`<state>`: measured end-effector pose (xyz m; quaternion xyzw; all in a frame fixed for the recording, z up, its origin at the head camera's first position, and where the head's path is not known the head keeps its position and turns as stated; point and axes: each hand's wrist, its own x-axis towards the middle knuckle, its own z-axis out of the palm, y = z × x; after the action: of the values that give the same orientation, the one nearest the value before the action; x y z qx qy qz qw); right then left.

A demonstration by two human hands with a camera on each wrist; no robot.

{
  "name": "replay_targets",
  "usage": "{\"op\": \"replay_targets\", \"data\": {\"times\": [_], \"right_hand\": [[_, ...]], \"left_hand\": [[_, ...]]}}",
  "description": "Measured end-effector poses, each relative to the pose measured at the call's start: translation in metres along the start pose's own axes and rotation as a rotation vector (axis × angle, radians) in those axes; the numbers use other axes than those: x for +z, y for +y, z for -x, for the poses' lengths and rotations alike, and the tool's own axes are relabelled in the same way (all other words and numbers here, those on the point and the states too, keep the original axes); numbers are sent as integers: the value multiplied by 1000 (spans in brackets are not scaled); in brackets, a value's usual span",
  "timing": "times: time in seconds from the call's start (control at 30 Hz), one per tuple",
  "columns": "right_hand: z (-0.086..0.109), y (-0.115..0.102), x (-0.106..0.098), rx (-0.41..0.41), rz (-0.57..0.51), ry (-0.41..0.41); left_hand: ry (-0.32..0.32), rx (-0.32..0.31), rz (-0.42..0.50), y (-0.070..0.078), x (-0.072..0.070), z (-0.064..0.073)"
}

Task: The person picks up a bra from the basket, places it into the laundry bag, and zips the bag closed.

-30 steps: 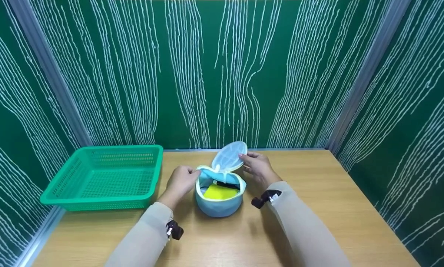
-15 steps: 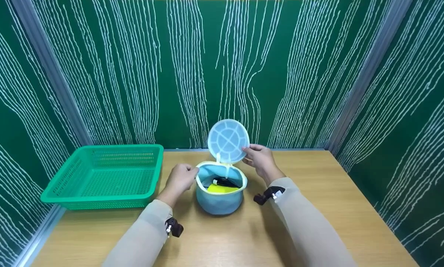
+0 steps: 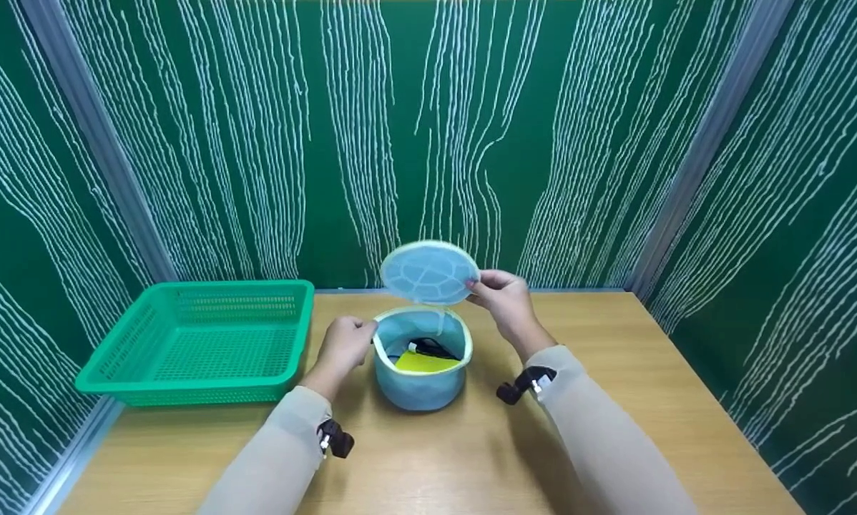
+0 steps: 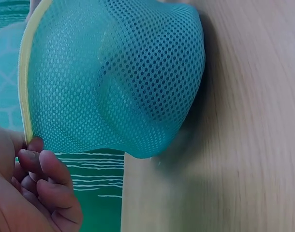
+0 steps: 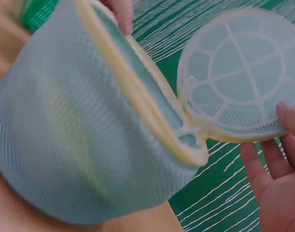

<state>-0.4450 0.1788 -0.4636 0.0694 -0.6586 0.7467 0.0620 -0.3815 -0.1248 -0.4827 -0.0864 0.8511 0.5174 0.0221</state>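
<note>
A round light-blue mesh bag [image 3: 420, 390] with pale yellow trim stands on the wooden table, its mouth facing up. My left hand [image 3: 347, 343] pinches the left side of its rim; the left wrist view shows thumb and fingertips on the yellow edging [image 4: 24, 87]. The flap lid [image 3: 430, 273], a mesh disc with white ribs, is raised behind the mouth and joined to the bag at the back. Its right edge is pinched between thumb and fingers of my right hand [image 3: 508, 304]. Inside the bag lie a flat yellow item [image 3: 425, 362] and a black item [image 3: 436, 348], both partly hidden.
A green plastic basket [image 3: 185, 390] with slotted walls stands to the left of the bag. Green panels [image 3: 428, 143] with white wavy lines rise behind the table [image 3: 614, 400] and at both sides.
The lid has swung from a folded, right-leaning position to upright, then tilted flatter above the back rim. The bag's mouth is spread wider. My left hand keeps its pinch on the rim.
</note>
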Motion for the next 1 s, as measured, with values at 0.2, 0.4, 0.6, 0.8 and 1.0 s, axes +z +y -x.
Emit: {"op": "replay_targets", "data": {"times": [0.2, 0.4, 0.6, 0.8, 1.0], "right_hand": [[17, 8, -5, -138, 214, -117], [38, 19, -8, -247, 463, -227], [50, 21, -16, -227, 635, -339], [57, 20, -26, -177, 636, -427], [60, 24, -26, -116, 589, -381]], "left_hand": [[21, 29, 35, -8, -1, -3], [19, 15, 77, -13, -1, -1], [17, 7, 154, -15, 0, 1], [-4, 14, 209, -15, 1, 3], [-18, 3, 221, -19, 2, 3]]}}
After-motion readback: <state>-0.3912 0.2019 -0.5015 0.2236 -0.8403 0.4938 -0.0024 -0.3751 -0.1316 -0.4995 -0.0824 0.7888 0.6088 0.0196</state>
